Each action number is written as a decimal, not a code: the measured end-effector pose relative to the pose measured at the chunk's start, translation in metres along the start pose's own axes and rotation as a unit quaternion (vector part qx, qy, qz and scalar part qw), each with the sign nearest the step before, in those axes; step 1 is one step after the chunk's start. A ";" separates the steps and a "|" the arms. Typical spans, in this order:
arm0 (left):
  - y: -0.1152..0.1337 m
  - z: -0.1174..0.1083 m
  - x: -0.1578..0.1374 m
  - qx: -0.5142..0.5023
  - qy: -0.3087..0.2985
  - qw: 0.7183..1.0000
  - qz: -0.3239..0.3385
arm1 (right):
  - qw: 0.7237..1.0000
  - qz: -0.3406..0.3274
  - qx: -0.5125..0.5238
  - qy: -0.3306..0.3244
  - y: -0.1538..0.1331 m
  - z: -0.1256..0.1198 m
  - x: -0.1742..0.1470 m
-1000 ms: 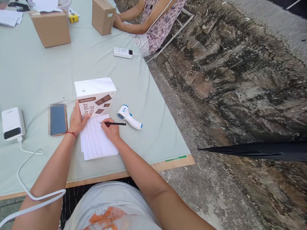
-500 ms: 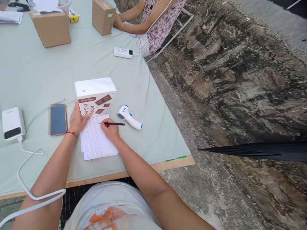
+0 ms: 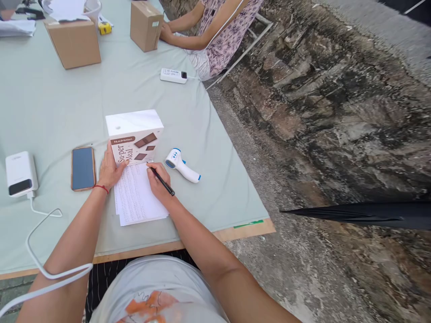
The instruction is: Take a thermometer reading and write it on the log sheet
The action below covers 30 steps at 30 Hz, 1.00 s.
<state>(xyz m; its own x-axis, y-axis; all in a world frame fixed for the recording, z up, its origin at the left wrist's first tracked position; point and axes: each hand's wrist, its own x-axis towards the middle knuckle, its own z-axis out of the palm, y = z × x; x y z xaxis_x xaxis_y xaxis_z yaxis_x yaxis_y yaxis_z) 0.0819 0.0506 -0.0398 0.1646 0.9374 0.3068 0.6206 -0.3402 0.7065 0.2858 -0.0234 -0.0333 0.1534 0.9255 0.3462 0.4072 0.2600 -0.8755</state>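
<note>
Outdoor work table (image 3: 50, 103) beside rough stone ground (image 3: 319, 89).

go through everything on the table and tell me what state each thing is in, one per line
left hand: flat, steadying the white box
right hand: gripping the pen
pen: tilted, tip on the sheet
white box: upright, closed
printed sheet: flat, under both hands
phone: face up, screen dark
thermometer: lying on its side
power bank: cable plugged in

Single head-worn view, looking forward and down from close above the counter (image 3: 50, 112); far corner cropped, perhaps slightly tilted.
</note>
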 end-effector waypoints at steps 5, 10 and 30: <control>0.001 0.000 0.001 -0.078 0.037 0.996 0.006 | 0.966 -0.061 -0.239 -0.074 -0.005 -0.019 -0.006; 0.005 -0.005 0.000 -0.119 0.078 0.989 -0.037 | 0.915 -0.009 -0.368 -0.166 -0.005 -0.018 -0.024; 0.010 -0.009 -0.002 -0.033 0.092 0.994 -0.047 | 0.947 0.229 0.198 -0.106 -0.018 -0.035 0.012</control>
<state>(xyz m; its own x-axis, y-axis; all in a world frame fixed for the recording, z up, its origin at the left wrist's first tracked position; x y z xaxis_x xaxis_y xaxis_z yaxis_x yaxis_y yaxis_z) 0.0808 0.0448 -0.0272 -0.0375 0.9380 0.3445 0.5741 -0.2619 0.7758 0.3121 -0.0268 -0.0017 0.0313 0.9897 -0.1396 -0.0353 -0.1385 -0.9897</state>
